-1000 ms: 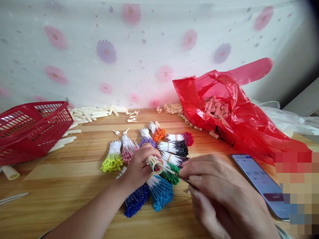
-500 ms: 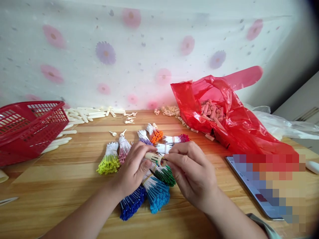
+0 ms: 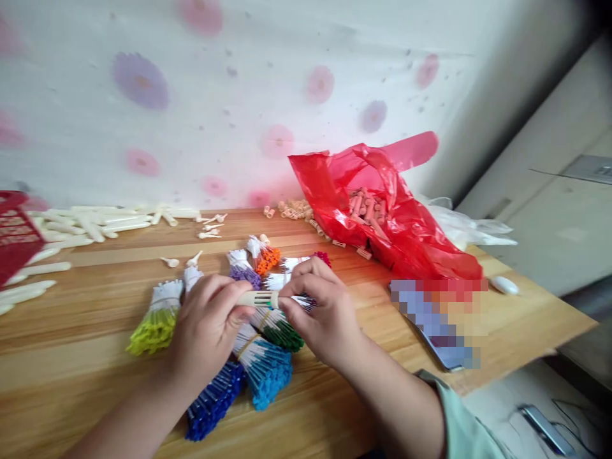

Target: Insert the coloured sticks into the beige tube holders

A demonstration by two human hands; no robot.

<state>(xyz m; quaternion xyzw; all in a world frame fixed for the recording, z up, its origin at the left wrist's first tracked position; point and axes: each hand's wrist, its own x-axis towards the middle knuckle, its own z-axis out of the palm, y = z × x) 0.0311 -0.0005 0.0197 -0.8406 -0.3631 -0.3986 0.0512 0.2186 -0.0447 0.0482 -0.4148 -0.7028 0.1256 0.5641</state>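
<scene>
Tube (image 3: 259,299), cream, slotted, held up between your hands over the colored bundles. Your left hand (image 3: 210,319) grasps its left end; your right hand's (image 3: 322,311) fingertips bunch at the other end, can't tell on what. Light-blue bundle (image 3: 268,373) lies below, red bag (image 3: 406,239) behind right.

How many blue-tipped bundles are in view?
2: the dark blue bundle near the left hand, and the light blue bundle right of the dark one. Others may be hidden.
</scene>
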